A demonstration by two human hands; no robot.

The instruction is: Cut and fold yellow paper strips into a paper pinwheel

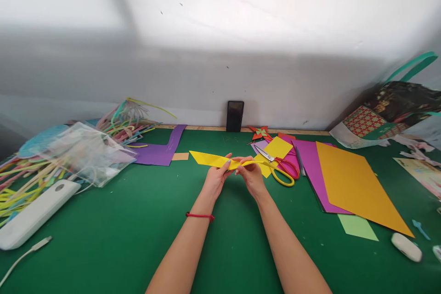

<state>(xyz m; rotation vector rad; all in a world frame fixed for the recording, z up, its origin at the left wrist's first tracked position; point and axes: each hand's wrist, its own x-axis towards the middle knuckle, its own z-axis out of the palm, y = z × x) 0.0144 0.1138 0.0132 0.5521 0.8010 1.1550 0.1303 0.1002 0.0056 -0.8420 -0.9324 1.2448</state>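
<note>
A folded strip of yellow paper [207,159] is held between both hands above the green tabletop. My left hand [217,178], with a red cord on its wrist, pinches the strip near its middle, thumb on top. The fingers of my right hand [253,176] are closed on the strip's right part. A pointed end sticks out to the left. Just right of my right hand lie scissors [281,174] with one red and one yellow handle, on yellow paper squares [279,147].
At right, orange sheets [358,183] overlap magenta sheets [315,172], near a white oval object [406,247] and a patterned bag [368,121]. A black phone [234,116] leans on the wall. At left are purple paper [155,154], pipe cleaners [120,124] and a white power bank [39,215].
</note>
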